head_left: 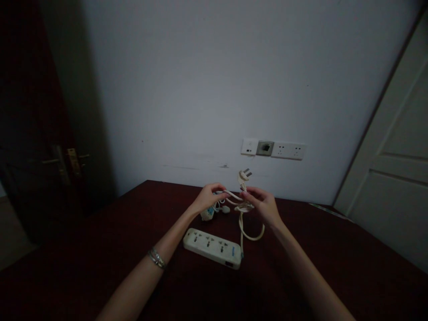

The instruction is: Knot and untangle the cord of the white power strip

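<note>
A white power strip [212, 248] lies on the dark red table in front of me. Its white cord [252, 238] runs up from the right end into a tied bundle between my hands. My left hand [213, 197] pinches a loop of the cord. Just below the plug [245, 174], my right hand [262, 203] is closed on the cord; the plug's prongs point up and to the right. Behind my left hand sits a white and blue object [207, 214], partly hidden, with a thin white cable and a small round white piece [225, 209] beside it.
The dark red table [133, 232] meets a pale wall [187, 102]. Wall sockets and switch plates [288, 150] sit low on that wall. A dark door with a brass handle [74, 161] stands at left, a white door [397, 147] at right.
</note>
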A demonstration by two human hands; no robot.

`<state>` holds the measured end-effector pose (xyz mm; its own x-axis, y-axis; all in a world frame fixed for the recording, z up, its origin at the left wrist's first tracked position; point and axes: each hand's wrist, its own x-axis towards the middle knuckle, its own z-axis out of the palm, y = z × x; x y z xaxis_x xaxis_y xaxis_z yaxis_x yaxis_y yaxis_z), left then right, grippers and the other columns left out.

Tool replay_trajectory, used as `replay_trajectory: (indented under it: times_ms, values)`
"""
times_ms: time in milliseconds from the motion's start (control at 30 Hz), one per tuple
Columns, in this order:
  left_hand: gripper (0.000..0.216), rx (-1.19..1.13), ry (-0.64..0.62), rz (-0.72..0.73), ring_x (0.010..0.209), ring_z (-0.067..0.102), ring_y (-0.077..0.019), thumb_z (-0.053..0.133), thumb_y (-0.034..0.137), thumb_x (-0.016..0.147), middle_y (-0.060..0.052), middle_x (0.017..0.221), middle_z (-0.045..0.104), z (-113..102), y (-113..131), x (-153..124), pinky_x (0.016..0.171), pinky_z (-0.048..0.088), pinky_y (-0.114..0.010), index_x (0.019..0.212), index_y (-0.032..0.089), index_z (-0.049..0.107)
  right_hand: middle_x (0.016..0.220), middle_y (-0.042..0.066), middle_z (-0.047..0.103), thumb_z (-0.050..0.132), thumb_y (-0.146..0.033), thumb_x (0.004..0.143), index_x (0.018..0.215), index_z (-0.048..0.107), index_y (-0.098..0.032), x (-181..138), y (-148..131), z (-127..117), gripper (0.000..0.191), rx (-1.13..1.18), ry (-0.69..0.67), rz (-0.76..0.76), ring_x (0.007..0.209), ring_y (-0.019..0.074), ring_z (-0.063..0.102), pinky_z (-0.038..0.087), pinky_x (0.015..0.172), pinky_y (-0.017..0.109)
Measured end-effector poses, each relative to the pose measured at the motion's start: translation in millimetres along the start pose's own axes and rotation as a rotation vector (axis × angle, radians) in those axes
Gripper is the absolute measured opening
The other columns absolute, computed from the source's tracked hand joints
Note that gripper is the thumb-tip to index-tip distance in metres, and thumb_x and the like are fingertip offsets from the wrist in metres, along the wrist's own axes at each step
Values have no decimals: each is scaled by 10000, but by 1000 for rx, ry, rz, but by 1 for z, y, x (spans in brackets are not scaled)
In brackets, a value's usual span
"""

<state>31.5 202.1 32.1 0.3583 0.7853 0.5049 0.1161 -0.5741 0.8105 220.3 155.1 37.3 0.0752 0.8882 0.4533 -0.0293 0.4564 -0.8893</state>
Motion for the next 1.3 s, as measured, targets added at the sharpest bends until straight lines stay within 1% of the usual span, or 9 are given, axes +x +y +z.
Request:
replay_trajectory:
  times_ms: [300, 467, 567, 633, 733, 833, 967, 1100, 1300]
  values:
    - [363, -127, 15, -188, 548, 595, -146, 639, 473, 707, -46, 598, 641, 0, -9, 2, 580, 458, -260, 727, 112, 613, 755, 65, 710, 765, -406, 557, 802, 706, -164, -1, -14, 0, 349, 10, 6, -20, 685, 189, 658, 521, 669, 316]
    - [443, -237, 66, -366, 437, 575, -156, 596, 357, 745, -9, 545, 609, 3, -12, 1, 484, 460, -271, 1098, 106, 504, 760, 64, 707, 758, -376, 582, 815, 702, -160, -5, -32, -1, 323, 28, 41, -60, 682, 180, 655, 528, 672, 319]
    - [530, -256, 23, -442, 505, 605, -168, 568, 228, 706, -35, 643, 646, 3, -11, 0, 516, 478, -287, 1212, 130, 444, 774, 65, 705, 751, -354, 602, 806, 698, -157, -8, -43, -4, 288, 48, 78, -113, 722, 178, 658, 526, 734, 337]
    - [556, -216, 39, -415, 653, 636, -181, 549, 141, 647, -71, 815, 674, 1, -10, 1, 592, 492, -299, 1200, 167, 491, 775, 63, 704, 760, -337, 597, 806, 688, -159, -9, -50, -7, 284, 103, 124, -126, 740, 181, 660, 534, 733, 347]
    - [472, -130, 52, -220, 999, 581, -218, 494, 55, 573, -79, 1108, 625, 1, -9, 3, 821, 456, -344, 997, 189, 653, 759, 56, 700, 785, -299, 566, 787, 664, -160, -8, -60, -13, 288, 228, 208, -120, 731, 189, 664, 558, 667, 348]
    - [331, -91, -118, -48, 1145, 489, -224, 440, 59, 593, -54, 1115, 634, 3, -6, 3, 984, 338, -379, 742, 177, 711, 759, 50, 693, 786, -262, 569, 768, 649, -156, -6, -63, -21, 264, 295, 278, -131, 728, 183, 663, 572, 657, 355]
    - [273, -60, -288, 7, 942, 578, -206, 436, 168, 722, -62, 879, 682, 4, -1, -2, 897, 386, -364, 733, 163, 709, 804, 45, 683, 772, -248, 602, 771, 642, -150, 0, -60, -34, 235, 344, 364, -134, 763, 172, 658, 571, 725, 377]
    - [287, 7, -341, 33, 839, 572, -179, 473, 329, 817, -59, 850, 660, -3, 5, -5, 810, 401, -311, 817, 151, 698, 786, 21, 669, 767, -204, 610, 763, 626, -148, 3, -62, -48, 215, 417, 468, -132, 772, 151, 651, 547, 817, 395]
    - [280, 81, -343, 27, 757, 572, -153, 510, 357, 820, -51, 782, 658, -1, 4, -4, 733, 414, -261, 812, 151, 699, 761, 13, 658, 747, -171, 639, 738, 609, -141, 5, -69, -63, 173, 471, 551, -131, 791, 146, 650, 536, 842, 383]
